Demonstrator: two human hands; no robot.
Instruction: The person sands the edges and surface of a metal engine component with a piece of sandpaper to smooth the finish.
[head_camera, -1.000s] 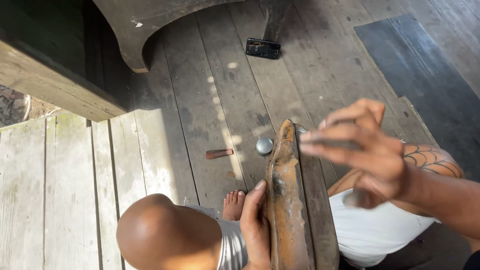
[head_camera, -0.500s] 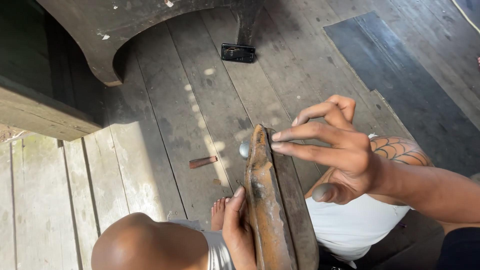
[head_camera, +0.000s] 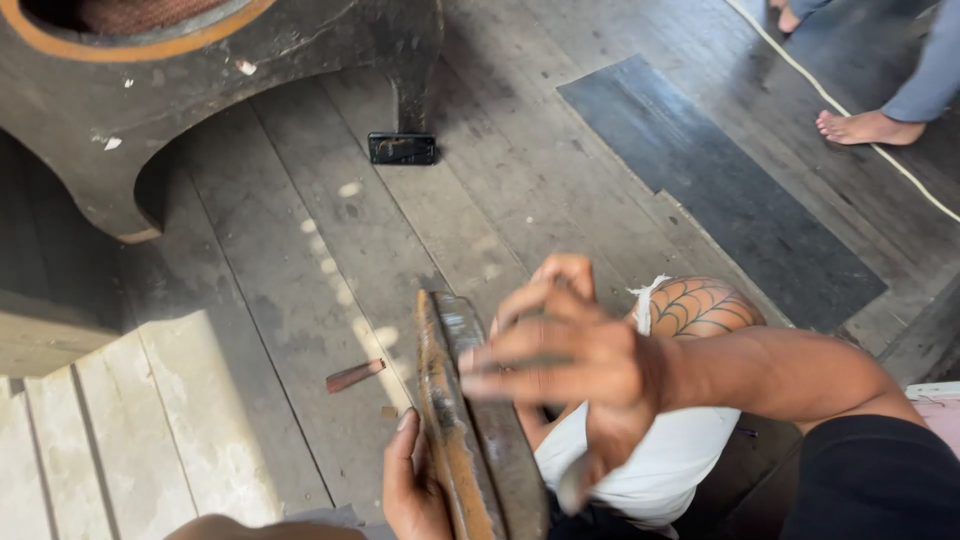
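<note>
Left hand (head_camera: 412, 485) is gripping the rusty metal piece (head_camera: 455, 430) at lower centre, steadying it upright; right hand (head_camera: 570, 365), fingers (head_camera: 505, 340) extended and seemingly empty, is pressing its edge.

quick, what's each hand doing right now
left hand: closed on the edge of the rusty metal piece.
right hand: fingers spread open over the metal piece, blurred; whether it touches cannot be told.

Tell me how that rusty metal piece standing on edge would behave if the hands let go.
The rusty metal piece looks thick and stiff, so probably heavy. Standing on its narrow edge, steadied by the left hand, it would likely tip sideways. The right hand rests on its top edge.
</note>
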